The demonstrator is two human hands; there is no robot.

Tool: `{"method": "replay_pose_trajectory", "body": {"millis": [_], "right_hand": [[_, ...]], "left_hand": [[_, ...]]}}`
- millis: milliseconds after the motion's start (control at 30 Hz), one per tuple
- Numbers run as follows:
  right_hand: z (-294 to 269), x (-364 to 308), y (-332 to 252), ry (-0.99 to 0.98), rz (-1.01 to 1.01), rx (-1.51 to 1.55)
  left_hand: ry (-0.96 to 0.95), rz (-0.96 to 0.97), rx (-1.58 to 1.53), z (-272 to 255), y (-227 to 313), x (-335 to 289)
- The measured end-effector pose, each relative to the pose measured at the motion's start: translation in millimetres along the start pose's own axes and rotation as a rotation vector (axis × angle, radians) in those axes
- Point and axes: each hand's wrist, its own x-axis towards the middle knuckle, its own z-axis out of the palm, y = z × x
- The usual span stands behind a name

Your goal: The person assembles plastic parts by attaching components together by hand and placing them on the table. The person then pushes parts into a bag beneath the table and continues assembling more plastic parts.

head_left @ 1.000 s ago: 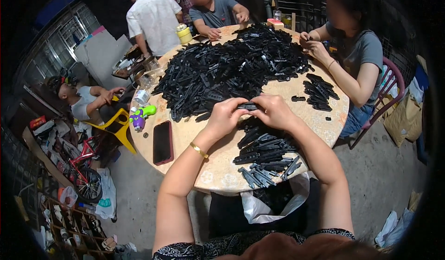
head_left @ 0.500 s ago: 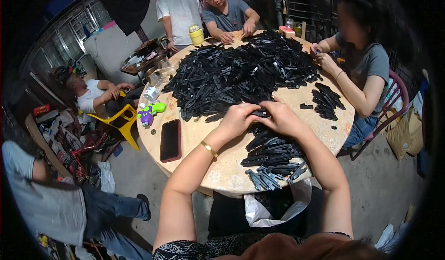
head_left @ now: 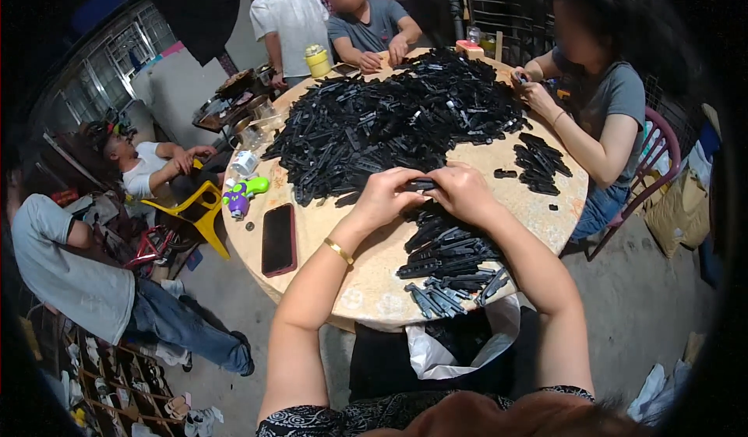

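Observation:
Over the near middle of the round table (head_left: 319, 293), my left hand (head_left: 387, 197) and my right hand (head_left: 464, 191) meet, fingers closed. A slim black plastic piece (head_left: 421, 184) runs between them, pinched at both ends; my fingers cover much of it. Just beyond lies a big heap of long, thin black plastic pieces (head_left: 389, 121). Below my hands, by my right forearm, is a smaller pile of black pieces (head_left: 448, 242). Several blue-grey strips (head_left: 436, 298) lie at the table's near edge.
A phone (head_left: 279, 239), a purple and green toy (head_left: 238, 197) and a jar (head_left: 245, 162) are on the left. A small black pile (head_left: 538, 164) sits right. A white bag (head_left: 428, 353) hangs open at my lap. Two people work across and right; others sit or stand left.
My view has shifted slightly, so the table appears a little further left. My hands have drawn slightly apart around the black piece, showing more of it. The standing person at left has moved.

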Motion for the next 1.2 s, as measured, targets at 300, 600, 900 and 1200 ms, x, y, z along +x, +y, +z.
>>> {"method": "replay_pose_trajectory", "body": {"millis": [300,600,900,1200], "right_hand": [[-8.6,-2.3,61.8,0.243,0.656,0.779],[25.8,-12.5,73.0,-0.059,0.35,-0.028],[17.5,-2.1,58.4,-0.246,0.48,-0.077],[6.3,-6.4,52.8,0.058,0.479,0.148]], "left_hand": [[-0.232,0.067,-0.021,16.7,0.9,-6.6],[0.057,-0.115,0.116,-5.9,-11.2,0.0],[0.053,-0.076,0.872,-10.1,-60.8,-12.6],[0.263,-0.048,0.659,-12.2,-39.9,-2.4]]}}
